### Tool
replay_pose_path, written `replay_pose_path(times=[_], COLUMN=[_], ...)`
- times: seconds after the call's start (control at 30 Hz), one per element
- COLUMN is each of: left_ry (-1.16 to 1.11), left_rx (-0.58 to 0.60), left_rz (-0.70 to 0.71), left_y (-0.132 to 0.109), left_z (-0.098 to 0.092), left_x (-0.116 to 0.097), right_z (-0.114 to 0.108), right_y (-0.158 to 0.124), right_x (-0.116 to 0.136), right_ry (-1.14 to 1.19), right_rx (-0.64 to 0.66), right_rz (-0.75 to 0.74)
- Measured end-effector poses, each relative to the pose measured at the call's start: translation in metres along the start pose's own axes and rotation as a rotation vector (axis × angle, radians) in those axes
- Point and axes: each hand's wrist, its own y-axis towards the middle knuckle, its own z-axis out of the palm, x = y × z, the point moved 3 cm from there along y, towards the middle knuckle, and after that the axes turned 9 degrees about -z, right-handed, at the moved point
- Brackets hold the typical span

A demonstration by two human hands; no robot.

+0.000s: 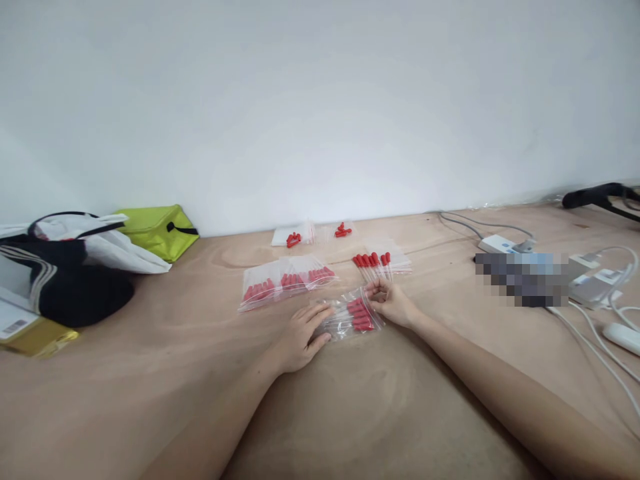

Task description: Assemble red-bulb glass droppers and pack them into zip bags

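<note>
A clear zip bag (344,327) lies flat before me, with several red-bulbed droppers (363,315) in it, bulbs toward the right. My left hand (304,333) rests on the bag's left end, fingers stretched out. At the upper right edge my right hand (391,301) pinches the bag between thumb and fingers. Just beyond that hand is a row of loose droppers (371,261), their red bulbs pointing away from me. Beneath and beside them lie flat clear bags (397,257). To the left, filled bags (287,281) show several red bulbs side by side.
Farther back lie white bags with small heaps of red bulbs (293,240). At left are a lime-green bag (160,230), a black cap (80,287) and a gold-and-white box (35,330). A power strip (500,245) and white cables (595,343) occupy the right side.
</note>
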Motion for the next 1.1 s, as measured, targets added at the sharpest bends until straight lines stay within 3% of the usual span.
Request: replay_pose_path(times=[0.17, 0.3, 0.4, 0.57, 0.67, 0.9, 1.1], left_ry=[0.010, 0.031, 0.048, 0.159, 0.246, 0.306, 0.347], left_rx=[0.004, -0.007, -0.083, -0.450, -0.571, -0.529, -0.509], left_rz=[0.005, 0.029, 0.069, 0.010, -0.045, -0.010, 0.056], left_y=[0.001, 0.000, 0.000, 0.008, 0.022, 0.052, 0.048], left_z=[0.001, 0.001, -0.001, -0.010, -0.013, -0.012, -0.012], left_x=[0.001, 0.001, -0.002, 0.007, 0.019, 0.033, 0.039], right_z=[-0.002, 0.002, 0.002, -0.008, -0.018, -0.040, -0.011], right_y=[-0.001, -0.001, -0.001, -0.008, -0.012, -0.005, 0.020], right_x=[-0.001, 0.000, 0.000, 0.005, 0.009, 0.018, 0.019], right_ry=[0.064, 0.034, 0.031, 0.113, 0.216, 0.452, 0.570], right_rx=[0.012, 0.144, 0.191, 0.120, 0.054, -0.113, -0.288], right_rz=[0.050, 0.070, 0.070, 0.052, 0.095, 0.093, 0.043])
